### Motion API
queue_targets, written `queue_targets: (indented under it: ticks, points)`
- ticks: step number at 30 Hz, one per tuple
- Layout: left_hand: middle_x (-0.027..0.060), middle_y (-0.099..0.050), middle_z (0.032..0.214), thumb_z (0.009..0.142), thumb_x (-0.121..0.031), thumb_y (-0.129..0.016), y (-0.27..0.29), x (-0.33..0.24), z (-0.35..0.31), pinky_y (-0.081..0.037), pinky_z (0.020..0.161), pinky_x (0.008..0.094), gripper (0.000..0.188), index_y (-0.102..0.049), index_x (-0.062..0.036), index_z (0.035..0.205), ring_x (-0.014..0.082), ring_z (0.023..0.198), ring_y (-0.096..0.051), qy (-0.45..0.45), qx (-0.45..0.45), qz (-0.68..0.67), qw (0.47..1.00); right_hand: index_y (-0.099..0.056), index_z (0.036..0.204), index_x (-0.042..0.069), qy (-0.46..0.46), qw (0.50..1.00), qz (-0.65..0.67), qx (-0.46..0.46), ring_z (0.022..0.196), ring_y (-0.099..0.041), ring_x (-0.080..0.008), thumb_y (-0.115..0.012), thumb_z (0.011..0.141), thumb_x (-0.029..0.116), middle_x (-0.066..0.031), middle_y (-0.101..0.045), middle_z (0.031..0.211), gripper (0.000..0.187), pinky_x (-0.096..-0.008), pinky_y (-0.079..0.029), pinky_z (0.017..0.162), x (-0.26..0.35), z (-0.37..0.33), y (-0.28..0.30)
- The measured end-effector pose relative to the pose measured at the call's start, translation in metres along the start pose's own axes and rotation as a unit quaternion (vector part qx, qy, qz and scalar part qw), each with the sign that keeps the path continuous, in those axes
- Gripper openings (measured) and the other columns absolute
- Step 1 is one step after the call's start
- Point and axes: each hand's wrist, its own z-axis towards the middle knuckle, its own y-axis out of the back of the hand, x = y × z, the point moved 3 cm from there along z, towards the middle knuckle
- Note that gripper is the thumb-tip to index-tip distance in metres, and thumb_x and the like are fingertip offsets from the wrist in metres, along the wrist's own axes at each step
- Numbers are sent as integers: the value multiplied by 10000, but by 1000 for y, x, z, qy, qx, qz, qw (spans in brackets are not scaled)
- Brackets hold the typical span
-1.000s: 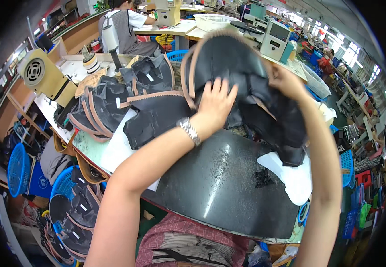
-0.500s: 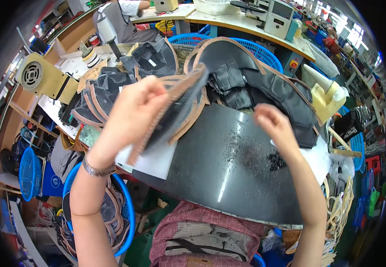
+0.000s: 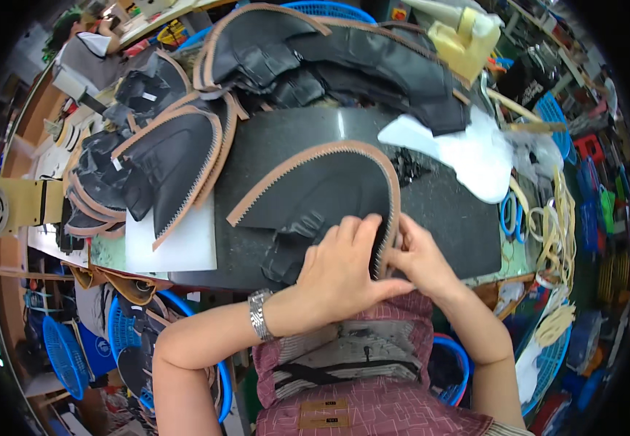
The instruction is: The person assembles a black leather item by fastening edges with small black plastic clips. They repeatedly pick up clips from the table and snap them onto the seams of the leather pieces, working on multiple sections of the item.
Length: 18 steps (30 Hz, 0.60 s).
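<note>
A black shoe upper with a brown, saw-toothed edging strip lies at the near side of the dark work board. My left hand rests over its lower right part, fingers together near the edging and thumb stretched toward my right hand. At the right rim, my right hand pinches the edging between thumb and fingers. The fingertips under the rim are partly hidden. To the left, another upper of the same kind tops a pile, overlapping a white sheet.
More black uppers are heaped along the far side. A crumpled white plastic sheet and black scraps lie on the right, near blue-handled scissors. A beige machine stands left. A blue basket holds pieces below.
The upper that my left hand held raised near the pile now lies on the board close to me. My right hand has come down to its edge. The view has shifted.
</note>
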Motion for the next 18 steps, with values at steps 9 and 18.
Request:
queue_targets:
  ticks: [9,18]
  points:
    - [36,-594,933,935,-89,-510,-5,82,10,-495,704,206,108,-499,-17,1015,58,812,-577,205,80,-559,799,-545,1075,22,353,808,-443,-160,815,-604,-302,-700,719,78,-139,-601,894,393,-362,-492,685,28,-3,-8]
    - [93,-609,983,842,-69,-591,6,71,7,-473,811,302,245,-527,-35,1076,178,927,-588,-20,-128,-200,971,-585,957,22,121,922,-367,10,848,-585,-320,-667,741,127,-128,-568,893,254,-420,-465,725,11,12,-32]
